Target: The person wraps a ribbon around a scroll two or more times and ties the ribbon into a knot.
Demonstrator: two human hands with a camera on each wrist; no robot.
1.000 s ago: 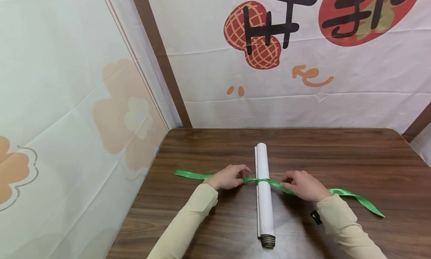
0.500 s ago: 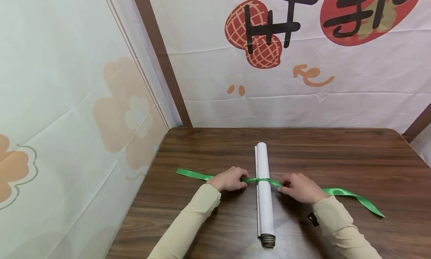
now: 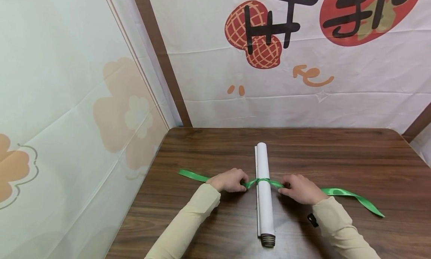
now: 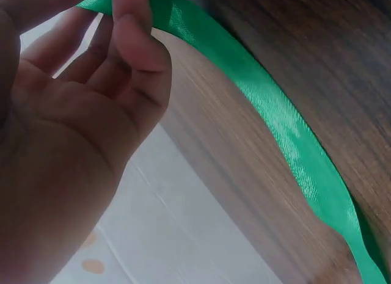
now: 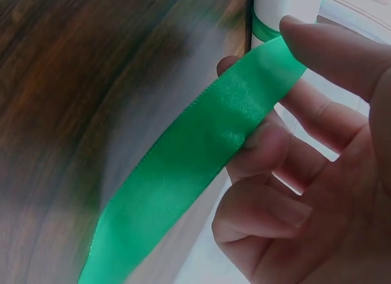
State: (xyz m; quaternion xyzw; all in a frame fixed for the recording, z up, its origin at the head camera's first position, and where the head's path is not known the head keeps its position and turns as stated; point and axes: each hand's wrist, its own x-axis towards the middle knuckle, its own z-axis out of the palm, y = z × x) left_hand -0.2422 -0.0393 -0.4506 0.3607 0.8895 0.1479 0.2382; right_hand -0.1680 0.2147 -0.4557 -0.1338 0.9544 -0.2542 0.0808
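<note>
A white paper roll (image 3: pixel 265 206) with a dark, striped near end lies lengthwise on the table. Around its middle runs a green satin ribbon (image 3: pixel 351 194), crossed on top, with a tail out to each side. Left of the roll, my left hand (image 3: pixel 230 180) pinches one tail close to the crossing; the left wrist view shows the ribbon (image 4: pixel 269 107) trailing back from the fingers. On the other side my right hand (image 3: pixel 300 189) holds the second tail, its thumb on top of the ribbon (image 5: pixel 183 156) and fingers beneath. The left fingertips are partly cut off in the left wrist view.
The brown wood-grain table (image 3: pixel 336 150) meets a white printed cloth backdrop (image 3: pixel 208 113) at its far edge. Another cloth wall (image 3: pixel 77 139) stands along the left side. A small black object (image 3: pixel 313 219) shows beside the right sleeve.
My right hand has moved left along the ribbon, nearer the roll, and now pinches it. My left hand has shifted slightly right, and the left tail's end has slid right with it.
</note>
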